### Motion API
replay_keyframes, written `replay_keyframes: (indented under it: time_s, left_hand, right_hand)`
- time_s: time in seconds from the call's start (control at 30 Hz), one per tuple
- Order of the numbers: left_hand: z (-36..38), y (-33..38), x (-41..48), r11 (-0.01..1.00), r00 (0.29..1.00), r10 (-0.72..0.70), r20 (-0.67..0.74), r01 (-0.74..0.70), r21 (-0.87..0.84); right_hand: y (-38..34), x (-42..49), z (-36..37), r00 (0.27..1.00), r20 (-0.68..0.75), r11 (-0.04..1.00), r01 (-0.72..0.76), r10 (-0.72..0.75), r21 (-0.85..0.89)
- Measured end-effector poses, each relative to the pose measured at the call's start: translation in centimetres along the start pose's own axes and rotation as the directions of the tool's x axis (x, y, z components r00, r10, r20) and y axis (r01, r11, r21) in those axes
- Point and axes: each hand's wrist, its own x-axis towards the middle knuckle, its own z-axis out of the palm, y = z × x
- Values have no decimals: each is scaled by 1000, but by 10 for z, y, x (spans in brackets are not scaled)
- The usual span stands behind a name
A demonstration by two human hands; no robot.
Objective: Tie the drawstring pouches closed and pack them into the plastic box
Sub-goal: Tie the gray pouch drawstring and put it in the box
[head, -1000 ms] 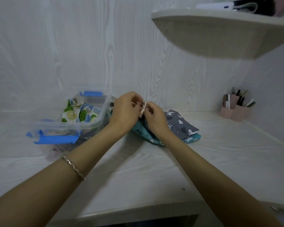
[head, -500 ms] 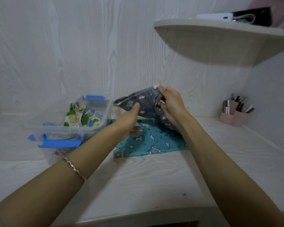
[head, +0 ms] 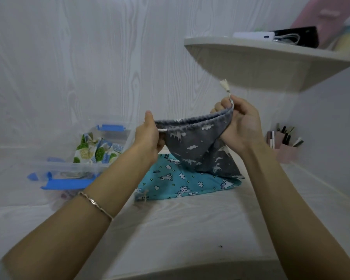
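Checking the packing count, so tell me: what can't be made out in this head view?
All head view:
plastic box: contents beyond the leaf-print pouch, blurred behind its cloudy front wall.
teal pouch: its far part, covered by the grey pouch.
grey pouch: how its cord runs, hidden inside the left hand and right hand.
shelf: items on top, seen from below and cut by the edge.

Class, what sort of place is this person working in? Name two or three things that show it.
Probably a home work nook, perhaps a bedroom: a white wood-grain desk, a corner shelf holding a power bank, and a pink organiser of what look like cosmetics.
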Motion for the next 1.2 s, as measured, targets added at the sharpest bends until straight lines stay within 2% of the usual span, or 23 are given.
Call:
replay_keyframes:
  time_s: [0.1,0.3,0.4,0.47,0.53,0.6,0.67,0.73,0.77,0.8,0.87,0.93,1.0,1.07,1.13,1.2]
  left_hand:
    - [1,4,-1,994,994,99,49,-96,-49]
    - [8,57,-4,938,944,329,5,-326,-120]
    - [7,70,2,865,865,502,-27,-501,34]
    - [0,67,8,782,783,615,-86,-594,186]
    - [-9,62,14,745,731,664,-158,-631,216]
    - [-16,62,17,798,769,596,-232,-598,68]
    - [-22,67,19,853,876,413,-248,-467,-232]
    - [-31,73,21,788,945,267,-190,-328,-520]
    - [-37,77,23,752,954,229,-192,-299,-588]
    - [-44,82,25,735,948,212,-236,-314,-601]
    - [-60,93,28,725,909,228,-350,-398,-562]
    - [-68,99,28,739,896,270,-352,-427,-521]
    - [-61,96,21,833,935,311,-170,-355,-424]
    - [-39,88,8,940,953,266,147,-223,-257]
    - [-13,80,-8,990,897,134,421,-97,-106]
    - [7,72,-18,998,843,55,535,-54,-18]
  right_hand:
    - [-1,2,-1,999,-39,999,18,-19,-28]
    - [-35,21,15,986,-100,989,140,-134,50]
    - [-37,30,19,977,-150,988,157,-154,10]
    - [-24,31,13,978,-181,994,102,-107,-32]
    - [-9,29,0,977,-209,999,39,-35,16]
    - [4,26,-16,964,-265,990,24,14,142]
    - [14,24,-31,942,-334,956,71,30,286]
    - [22,24,-47,925,-374,906,108,60,410]
    - [25,23,-56,918,-389,906,95,81,413]
    - [27,22,-66,908,-408,935,60,95,350]
    - [30,19,-90,874,-481,996,-29,68,87]
    - [32,16,-108,825,-564,983,-109,5,-150]
    - [36,16,-106,821,-568,908,-189,-62,-373]
    - [41,17,-81,881,-470,791,-245,-60,-560]
    - [46,17,-43,949,-314,622,-261,25,-738]
    - [54,12,-3,969,-149,426,-221,197,-877]
